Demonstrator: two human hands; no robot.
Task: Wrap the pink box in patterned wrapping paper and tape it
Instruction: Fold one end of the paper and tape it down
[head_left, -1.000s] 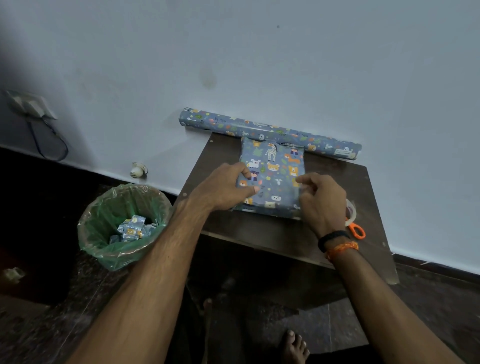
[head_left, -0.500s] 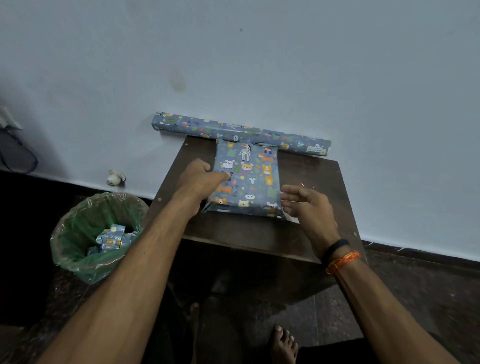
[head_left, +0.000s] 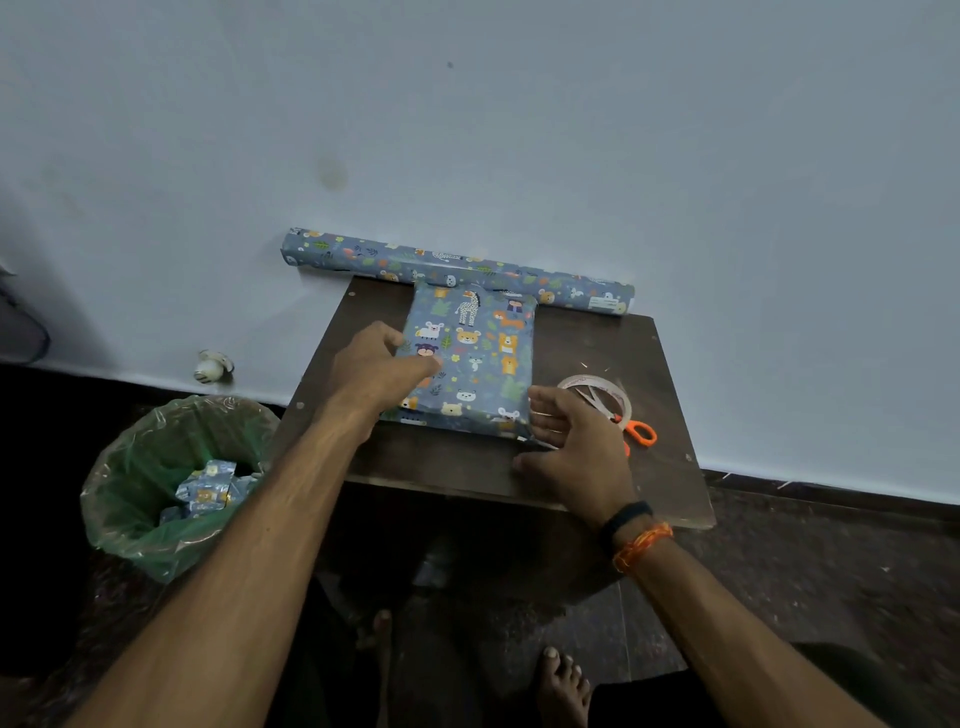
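Observation:
The box (head_left: 475, 353) lies flat on the dark wooden table (head_left: 467, 467), fully covered in blue paper printed with cartoon animals; no pink shows. My left hand (head_left: 379, 366) grips its left edge, thumb on top. My right hand (head_left: 571, 441) rests with fingers spread against the box's near right corner, palm on the table, holding nothing. A roll of clear tape (head_left: 597, 392) and orange-handled scissors (head_left: 636, 431) lie just right of that hand, partly hidden by it.
The roll of matching wrapping paper (head_left: 452, 267) lies along the table's far edge against the pale wall. A bin with a green liner (head_left: 171, 483), holding paper scraps, stands on the floor at the left. My bare feet (head_left: 563, 686) show below the table.
My right hand slid off the box's top down to its near right corner and opened. My left hand moved from the top to the left edge. The tape roll came into view.

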